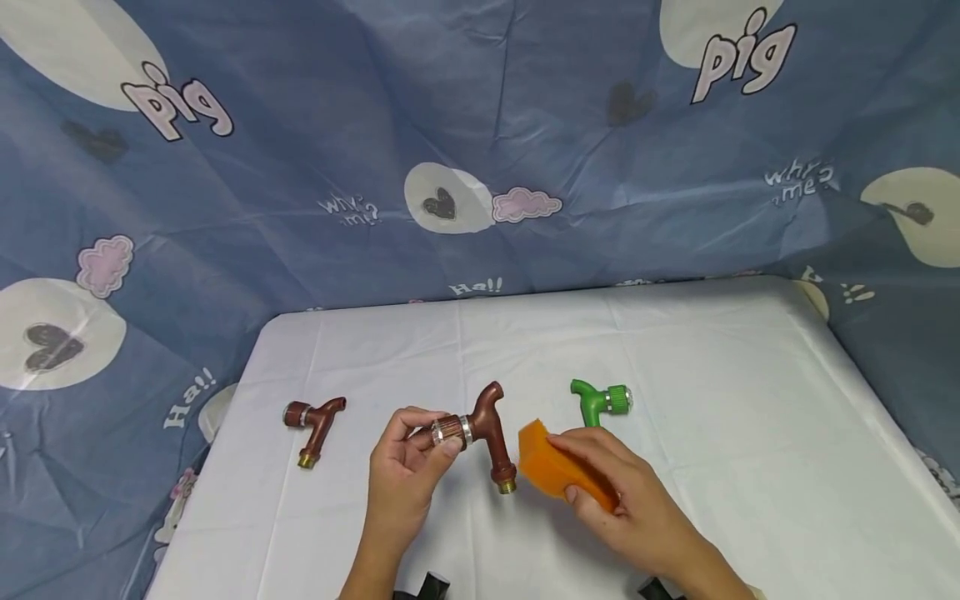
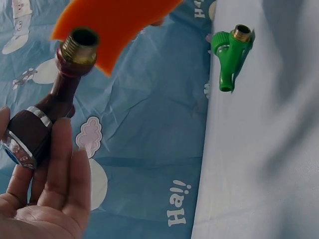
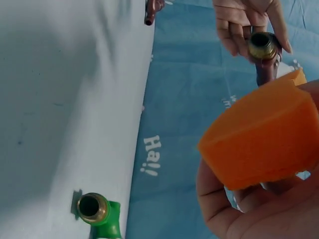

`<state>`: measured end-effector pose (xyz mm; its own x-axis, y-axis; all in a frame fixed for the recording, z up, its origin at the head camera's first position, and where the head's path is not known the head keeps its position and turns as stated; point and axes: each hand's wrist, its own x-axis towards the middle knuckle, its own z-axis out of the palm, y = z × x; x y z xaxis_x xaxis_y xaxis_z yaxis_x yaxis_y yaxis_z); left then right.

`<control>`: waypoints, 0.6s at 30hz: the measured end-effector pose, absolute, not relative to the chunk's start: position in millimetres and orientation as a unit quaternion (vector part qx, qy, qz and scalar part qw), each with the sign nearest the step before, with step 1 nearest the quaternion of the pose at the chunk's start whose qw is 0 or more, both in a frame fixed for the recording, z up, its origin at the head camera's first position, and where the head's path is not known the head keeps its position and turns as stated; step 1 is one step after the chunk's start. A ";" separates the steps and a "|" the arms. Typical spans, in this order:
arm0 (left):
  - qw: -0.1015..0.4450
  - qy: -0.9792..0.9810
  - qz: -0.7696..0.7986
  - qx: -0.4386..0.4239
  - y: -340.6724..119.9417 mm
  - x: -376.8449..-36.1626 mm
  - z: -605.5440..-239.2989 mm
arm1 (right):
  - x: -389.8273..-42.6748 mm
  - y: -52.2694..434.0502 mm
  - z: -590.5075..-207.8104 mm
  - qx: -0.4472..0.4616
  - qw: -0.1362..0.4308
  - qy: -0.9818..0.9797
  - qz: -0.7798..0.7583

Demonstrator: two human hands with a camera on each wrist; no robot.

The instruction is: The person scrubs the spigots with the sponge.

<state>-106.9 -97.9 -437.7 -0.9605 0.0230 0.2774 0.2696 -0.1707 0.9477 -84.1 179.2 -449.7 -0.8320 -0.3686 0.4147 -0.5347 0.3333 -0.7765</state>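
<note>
My left hand point(image 1: 405, 467) grips a brown tap point(image 1: 491, 433) by its ribbed knob, thumb on the near side. The tap's brass threaded end point(image 2: 79, 45) points down, and the left wrist view looks into its opening. In my right hand point(image 1: 637, 500) is an orange sponge point(image 1: 558, 467), pinched between thumb and fingers. A small gap shows between the sponge and the tap's threaded end in the head view. The sponge point(image 3: 264, 134) looks thick and block-shaped in the right wrist view, with my fingers beneath it.
On the white-covered table point(image 1: 360, 358), another brown tap point(image 1: 318, 429) lies to the left. A green tap point(image 1: 596, 400) lies beyond my right hand, partly hidden by it in the head view. A blue patterned cloth point(image 1: 300, 150) hangs behind the table.
</note>
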 end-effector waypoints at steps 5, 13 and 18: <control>0.089 -0.680 -0.720 -0.105 -94.6 -106.9 -437.8 | -81.9 173.9 -442.4 0.290 0.138 -0.796 0.513; 0.092 -0.730 -0.653 -0.181 -85.2 -103.0 -443.2 | -83.2 151.8 -430.2 0.362 0.243 -0.752 0.495; 0.105 -0.746 -0.621 -0.216 -78.5 -99.8 -444.9 | -83.3 143.4 -429.7 0.378 0.279 -0.765 0.441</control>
<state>-99.8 -78.5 -444.9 -0.8848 0.1915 0.4247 0.4524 0.1355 0.8814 -83.3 143.4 -429.7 -0.5588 -0.3317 0.7601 -0.8239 0.3258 -0.4636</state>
